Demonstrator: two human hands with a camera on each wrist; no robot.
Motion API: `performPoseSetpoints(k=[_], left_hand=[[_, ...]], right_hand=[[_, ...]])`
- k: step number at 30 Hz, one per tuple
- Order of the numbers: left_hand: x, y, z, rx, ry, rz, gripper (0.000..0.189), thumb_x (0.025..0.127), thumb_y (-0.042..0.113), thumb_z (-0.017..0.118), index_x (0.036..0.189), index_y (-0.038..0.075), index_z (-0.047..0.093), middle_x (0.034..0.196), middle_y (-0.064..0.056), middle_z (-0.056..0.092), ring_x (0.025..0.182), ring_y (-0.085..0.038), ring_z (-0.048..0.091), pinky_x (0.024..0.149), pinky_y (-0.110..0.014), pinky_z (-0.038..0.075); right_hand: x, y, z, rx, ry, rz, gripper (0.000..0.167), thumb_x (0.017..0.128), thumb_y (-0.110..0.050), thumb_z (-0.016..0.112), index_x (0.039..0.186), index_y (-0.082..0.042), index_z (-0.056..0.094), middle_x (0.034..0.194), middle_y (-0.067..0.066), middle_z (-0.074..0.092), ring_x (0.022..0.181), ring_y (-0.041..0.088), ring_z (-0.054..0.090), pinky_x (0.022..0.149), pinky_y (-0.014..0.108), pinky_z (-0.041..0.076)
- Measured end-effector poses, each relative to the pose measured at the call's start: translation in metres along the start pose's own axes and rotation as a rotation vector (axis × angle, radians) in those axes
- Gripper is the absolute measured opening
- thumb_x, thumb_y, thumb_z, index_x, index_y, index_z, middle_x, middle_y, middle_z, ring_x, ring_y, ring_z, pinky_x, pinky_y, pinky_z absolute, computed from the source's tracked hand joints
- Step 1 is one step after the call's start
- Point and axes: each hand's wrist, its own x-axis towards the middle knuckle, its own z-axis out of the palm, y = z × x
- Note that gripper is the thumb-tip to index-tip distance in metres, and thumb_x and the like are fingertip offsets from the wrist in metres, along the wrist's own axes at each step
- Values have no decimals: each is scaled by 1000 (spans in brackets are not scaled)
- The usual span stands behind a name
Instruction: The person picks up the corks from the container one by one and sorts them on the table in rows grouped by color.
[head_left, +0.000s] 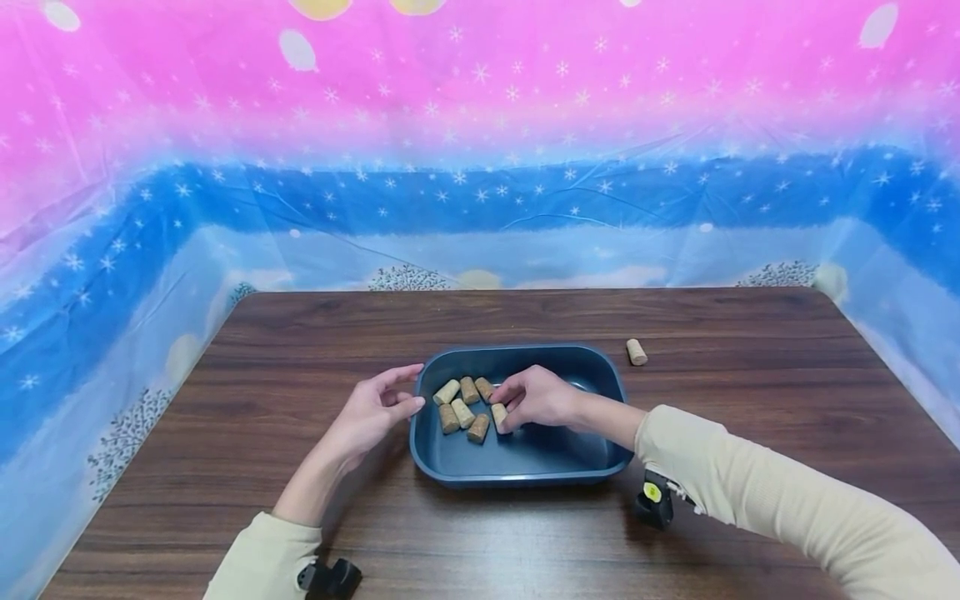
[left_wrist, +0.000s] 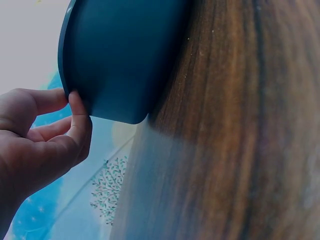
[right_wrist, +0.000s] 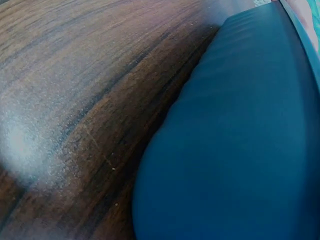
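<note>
Several bottle corks [head_left: 462,413] lie grouped in the left half of a deep, dark blue-grey rectangular tray [head_left: 517,479]. Inside the tray, my right hand [head_left: 540,398] pinches a pale cork [head_left: 499,417] between thumb and fingers, beside the others. My left hand [head_left: 375,412] is at the tray's left end. There its thumb and fingertips meet the rim, and in the left wrist view the left hand [left_wrist: 47,132] has its fingers against the outer wall. In the right wrist view the tray's outer side [right_wrist: 225,130] fills much of the picture, and the held cork is hidden.
Another cork [head_left: 636,352] lies on the brown wooden table [head_left: 315,333], just beyond the tray's far right corner. A pink and blue snowflake-patterned cloth [head_left: 480,200] hangs round the table's back and sides. Wrist cameras [head_left: 655,500] sit below both sleeves.
</note>
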Motion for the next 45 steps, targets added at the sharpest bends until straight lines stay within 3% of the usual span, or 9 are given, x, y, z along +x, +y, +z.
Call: performPoseSetpoints(k=[7,18,33,45], left_hand=[[0,0,0,-1,1,-6,47,95,2,59,140,0,47,132,-20,51,97,-27,59,86,-41,48],[0,0,0,-11,-8,6,47,95,2,59,140,-1,47,132,-21,50,97,-28,60,85,-39,49],[0,0,1,-12,-2,9,47,94,1,60,139,-1,47,131,-21,51,96,-28,60,85,-39,49],[1,-2,1,-21,-6,19,47,94,0,60,139,-2,47,130,-22,51,96,-27,60,83,-37,49]], right_hand=[[-3,-2,-10,60,-11,-31,34,79,-4,78,111,-1,68,95,2,68,87,15,62,83,34,51],[-10,-9,-31,114,16,-89,37,82,-6,76,117,3,65,103,7,68,95,20,64,85,36,51],[-21,0,-67,14,160,-117,42,81,-18,79,119,-6,67,114,8,66,105,24,61,90,43,48],[-32,18,-100,47,208,-83,47,80,-18,80,122,-3,65,113,12,67,106,28,61,92,46,47]])
